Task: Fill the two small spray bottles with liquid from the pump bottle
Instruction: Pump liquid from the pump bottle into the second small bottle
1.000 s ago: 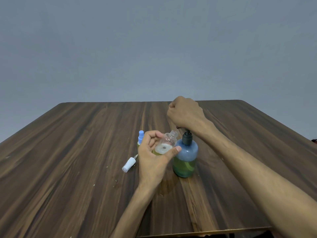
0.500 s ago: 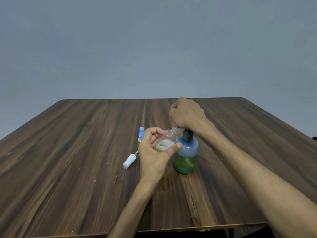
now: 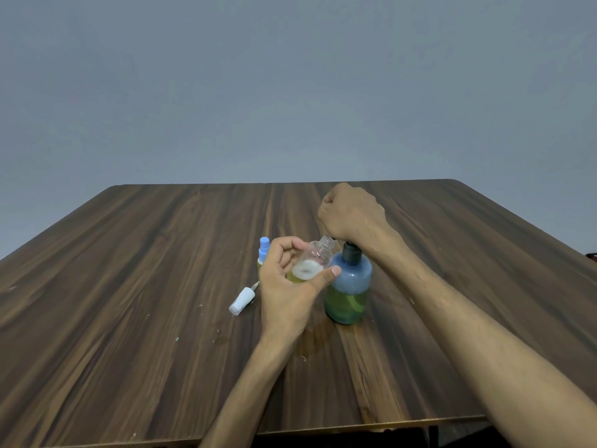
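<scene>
A blue pump bottle (image 3: 348,287) with yellow-green liquid in its lower half stands mid-table. My right hand (image 3: 350,213) is curled over its pump head, which is hidden under the fist; only the dark collar shows. My left hand (image 3: 290,279) grips a small clear spray bottle (image 3: 311,265), open-necked and tilted with its mouth under the right fist; foam and yellow liquid lie in it. A second small spray bottle (image 3: 263,252) with a blue sprayer top stands behind my left hand, mostly hidden. A loose white sprayer cap (image 3: 241,300) lies on the table to the left.
The dark wooden table (image 3: 129,286) stretches wide on both sides. A wet patch (image 3: 311,341) marks the wood just in front of the pump bottle. The near edge runs along the bottom of the view; a grey wall rises behind.
Both hands keep their grips. The whole scene has shifted slightly in view as the head moved; the foam level in the small bottle looks about the same.
</scene>
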